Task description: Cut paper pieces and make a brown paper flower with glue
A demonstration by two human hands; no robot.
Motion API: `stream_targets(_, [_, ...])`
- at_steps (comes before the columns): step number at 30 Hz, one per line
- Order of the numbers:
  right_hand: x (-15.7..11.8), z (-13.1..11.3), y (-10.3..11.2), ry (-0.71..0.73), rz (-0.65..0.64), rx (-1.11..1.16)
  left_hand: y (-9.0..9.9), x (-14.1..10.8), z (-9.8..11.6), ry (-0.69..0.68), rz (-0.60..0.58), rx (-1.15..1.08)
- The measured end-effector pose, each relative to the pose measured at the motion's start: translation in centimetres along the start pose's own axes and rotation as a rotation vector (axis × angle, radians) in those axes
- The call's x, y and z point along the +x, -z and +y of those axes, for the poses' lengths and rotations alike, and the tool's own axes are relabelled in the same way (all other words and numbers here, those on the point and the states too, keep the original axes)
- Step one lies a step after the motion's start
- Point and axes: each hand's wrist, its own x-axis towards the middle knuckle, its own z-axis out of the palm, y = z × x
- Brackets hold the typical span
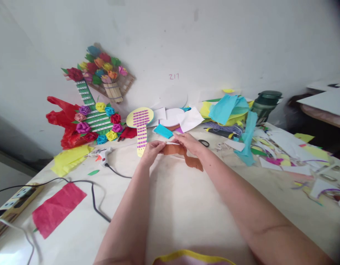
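Paper (174,149), orange-brown, hangs over the desk (172,206) between our left grip (153,151) and right grip (188,142), both pinching it near its upper edge, where we should keep the pull light and even.

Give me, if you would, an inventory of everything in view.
Held paper: one, orange-brown, centre
Flower ornament: one, multicoloured, back left
Flowered guitar shape: one, green and white, back left
Striped cutout: one, yellow and purple, centre
Glue gun: one, grey-white, left
Flat sheet: one, red, front left
Crumpled material: one heap, red, back left
Crinkled sheet: one, yellow, beside glue gun
Loose leaf: one, green, near glue gun
Power strip: one, tan and white, far left
Cords: several, black and white, left
Bottle: one, dark green, back right
Ring-shaped item: one, black, right of centre
Paper scraps: many, mixed colours, mostly right
Table: one, pale, foreground
Left hand: one, bare, pinching held paper
Right hand: one, bare, pinching held paper
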Motion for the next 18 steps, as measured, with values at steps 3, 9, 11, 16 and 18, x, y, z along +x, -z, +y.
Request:
stream_targets(3, [0.12, 0.19, 0.20, 0.001, -0.040, 0.026, -0.09, 0.03, 0.04, -0.010, 0.022, 0.024])
stream_targets(9, [0.63, 0.68, 0.26, 0.070, -0.037, -0.019, -0.15, 0.01, -0.11, 0.009, 0.039, -0.009])
stream_targets(11, [0.82, 0.85, 0.27, 0.090, -0.020, -0.028, -0.17, -0.04, -0.10, 0.016, 0.019, -0.035])
stream_targets(16, [0.93, 0.97, 0.28, 0.103, -0.019, -0.051, -0.19, -0.28, 0.17, 0.068, -0.052, -0.146])
stream_targets(18, [0.81, 0.81, 0.20, 0.101, -0.023, -0.053, -0.12, -0.38, 0.24, 0.094, -0.073, -0.179])
